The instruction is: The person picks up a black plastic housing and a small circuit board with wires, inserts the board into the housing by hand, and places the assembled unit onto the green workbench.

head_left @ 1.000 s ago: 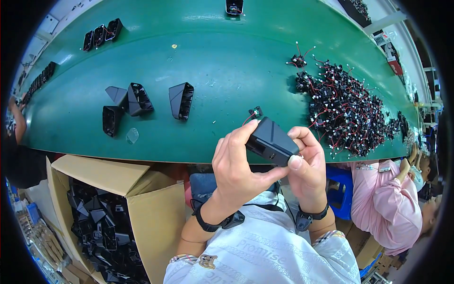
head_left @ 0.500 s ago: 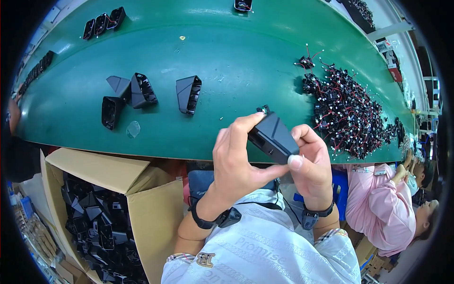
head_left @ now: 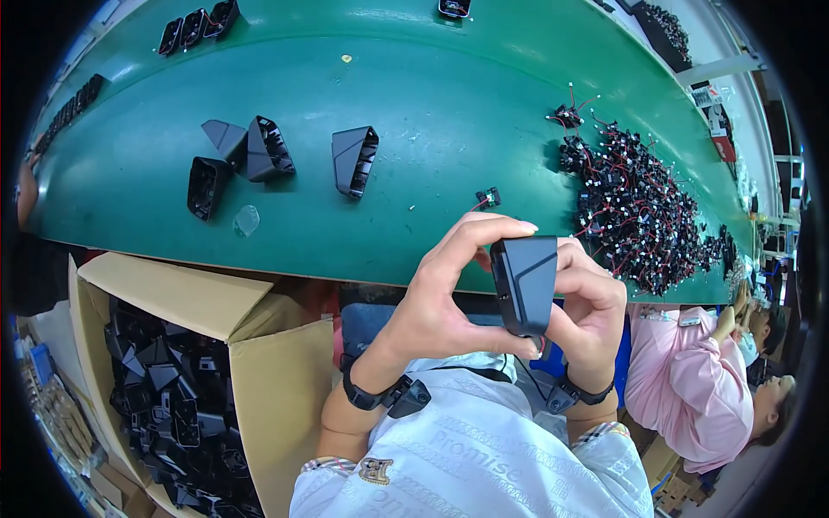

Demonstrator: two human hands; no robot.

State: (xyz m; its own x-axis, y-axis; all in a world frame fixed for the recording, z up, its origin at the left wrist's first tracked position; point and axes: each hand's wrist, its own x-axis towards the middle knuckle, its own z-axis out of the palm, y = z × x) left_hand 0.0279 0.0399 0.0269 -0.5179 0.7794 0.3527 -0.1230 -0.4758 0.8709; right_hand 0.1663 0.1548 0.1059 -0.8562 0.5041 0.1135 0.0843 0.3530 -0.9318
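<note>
Between my two hands, in front of my chest at the table's near edge, is a black tapered plastic housing (head_left: 527,285). My left hand (head_left: 449,298) grips it by the top edge and the lower end with fingers and thumb. Curled fingers and thumb of my right hand (head_left: 589,306) hold its right side. A small wired connector part (head_left: 488,198) with red wire lies on the table just beyond my fingers. Further left stand similar black housings: one alone (head_left: 354,162), and a cluster with an upright one (head_left: 269,148) and an open-faced one (head_left: 205,187).
A heap of small black wired parts (head_left: 643,207) covers the table's right side. An open carton (head_left: 281,380) full of black housings stands at lower left. A clear plastic piece (head_left: 246,221) lies on the green table (head_left: 432,104). Another person in pink (head_left: 691,380) sits at right.
Both hands have turned the housing more upright and drawn it slightly lower and to the right. The small wired part behind it now shows fully. My view has shifted a little.
</note>
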